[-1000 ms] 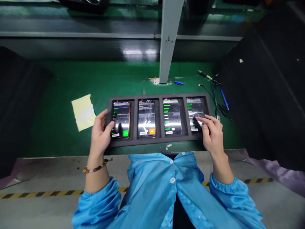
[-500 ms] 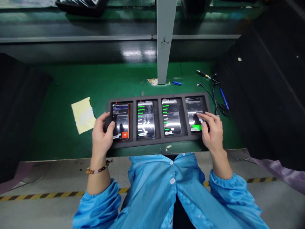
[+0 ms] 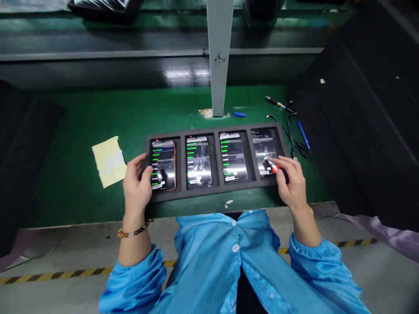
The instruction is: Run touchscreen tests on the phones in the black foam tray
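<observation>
A dark foam tray [image 3: 183, 166] with several compartments holds smartphones, screens up and lit. My left hand [image 3: 136, 181] grips the tray's left end, thumb over the rim, beside the orange-edged phone [image 3: 163, 168]. That phone and the two middle ones, the left-middle phone [image 3: 199, 163] and the right-middle phone [image 3: 233, 159], display lists with green lines. At the right end, my right hand [image 3: 291, 179] reaches over the rim with its fingers apart, a fingertip at the screen of the rightmost phone [image 3: 263, 150]. A red patch on that screen shows beside the fingers.
On the green bench [image 3: 131, 111] lie a yellow paper [image 3: 108, 163] at left and a blue pen cap [image 3: 239, 114] behind the tray. A black cable [image 3: 290, 131], a blue pen [image 3: 303, 134] and another pen [image 3: 275, 102] lie right. A grey post [image 3: 219, 65] stands behind; dark covers flank both sides.
The leftmost phone's screen went from text with a red patch to a green-lined list. The rightmost screen's green patch became text with a red patch. Both hands stay at the tray ends.
</observation>
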The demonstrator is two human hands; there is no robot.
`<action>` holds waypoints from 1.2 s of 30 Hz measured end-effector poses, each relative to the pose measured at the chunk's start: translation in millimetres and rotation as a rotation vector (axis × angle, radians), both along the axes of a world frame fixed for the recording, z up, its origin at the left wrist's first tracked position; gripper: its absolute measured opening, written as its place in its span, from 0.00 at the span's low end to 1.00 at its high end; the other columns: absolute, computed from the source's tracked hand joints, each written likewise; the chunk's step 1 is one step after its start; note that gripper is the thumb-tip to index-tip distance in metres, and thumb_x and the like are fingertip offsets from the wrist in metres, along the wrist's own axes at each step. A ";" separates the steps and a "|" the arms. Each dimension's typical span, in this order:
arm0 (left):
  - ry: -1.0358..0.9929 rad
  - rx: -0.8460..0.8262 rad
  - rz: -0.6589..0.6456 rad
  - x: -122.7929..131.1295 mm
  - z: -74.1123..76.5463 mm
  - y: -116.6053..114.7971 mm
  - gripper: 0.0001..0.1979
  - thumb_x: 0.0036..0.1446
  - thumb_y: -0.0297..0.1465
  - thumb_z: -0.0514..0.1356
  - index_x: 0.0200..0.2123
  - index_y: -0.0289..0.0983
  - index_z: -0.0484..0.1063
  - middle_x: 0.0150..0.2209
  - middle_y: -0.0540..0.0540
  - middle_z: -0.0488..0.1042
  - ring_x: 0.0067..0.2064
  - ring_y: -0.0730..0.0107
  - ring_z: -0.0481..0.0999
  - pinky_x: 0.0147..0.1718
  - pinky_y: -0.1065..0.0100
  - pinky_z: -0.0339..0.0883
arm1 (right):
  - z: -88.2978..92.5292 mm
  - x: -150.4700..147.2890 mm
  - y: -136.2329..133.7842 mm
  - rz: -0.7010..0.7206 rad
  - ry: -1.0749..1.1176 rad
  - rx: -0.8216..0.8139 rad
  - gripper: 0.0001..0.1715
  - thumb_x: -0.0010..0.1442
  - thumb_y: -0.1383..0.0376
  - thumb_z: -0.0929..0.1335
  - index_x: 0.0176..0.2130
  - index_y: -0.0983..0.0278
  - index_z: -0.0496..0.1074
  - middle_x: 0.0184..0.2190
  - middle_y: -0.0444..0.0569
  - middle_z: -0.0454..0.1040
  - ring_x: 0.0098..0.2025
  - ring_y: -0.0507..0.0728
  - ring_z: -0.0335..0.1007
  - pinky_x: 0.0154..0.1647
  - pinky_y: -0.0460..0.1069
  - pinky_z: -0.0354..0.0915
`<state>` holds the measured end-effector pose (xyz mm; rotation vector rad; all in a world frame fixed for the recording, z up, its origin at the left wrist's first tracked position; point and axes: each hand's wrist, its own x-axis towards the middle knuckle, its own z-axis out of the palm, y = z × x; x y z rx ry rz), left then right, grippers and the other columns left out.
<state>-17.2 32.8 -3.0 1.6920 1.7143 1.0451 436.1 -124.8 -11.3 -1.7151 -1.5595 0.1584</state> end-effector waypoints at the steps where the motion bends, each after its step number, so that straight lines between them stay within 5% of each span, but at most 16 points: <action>1: 0.009 -0.008 0.002 -0.1 0.0 -0.3 0.24 0.68 0.38 0.62 0.66 0.41 0.75 0.62 0.40 0.79 0.62 0.53 0.79 0.66 0.52 0.72 | 0.4 -1.1 -1.5 -0.004 0.001 -0.009 0.21 0.77 0.62 0.63 0.62 0.56 0.77 0.58 0.53 0.82 0.65 0.66 0.73 0.69 0.67 0.69; 17: -0.002 -0.019 0.003 -2.4 -2.1 -0.5 0.25 0.67 0.35 0.61 0.66 0.42 0.73 0.62 0.41 0.79 0.63 0.54 0.79 0.69 0.50 0.71 | 4.0 -8.4 -0.4 -0.045 -0.101 -0.124 0.23 0.76 0.61 0.63 0.64 0.57 0.77 0.60 0.56 0.78 0.68 0.69 0.70 0.68 0.68 0.66; 25: -0.076 -0.003 0.002 -0.7 -2.0 -0.8 0.23 0.65 0.32 0.60 0.63 0.42 0.75 0.62 0.42 0.79 0.64 0.56 0.79 0.72 0.51 0.69 | 16.8 -61.5 18.5 0.250 -0.067 -0.122 0.26 0.76 0.65 0.61 0.67 0.56 0.74 0.61 0.55 0.80 0.70 0.68 0.69 0.68 0.68 0.66; 36: -0.122 0.020 -0.005 -1.1 -5.6 -0.9 0.23 0.66 0.32 0.61 0.63 0.39 0.75 0.63 0.40 0.79 0.65 0.57 0.78 0.70 0.53 0.70 | 25.6 -107.2 35.4 0.386 -0.060 -0.045 0.27 0.74 0.67 0.62 0.67 0.56 0.72 0.59 0.54 0.81 0.70 0.68 0.69 0.67 0.68 0.67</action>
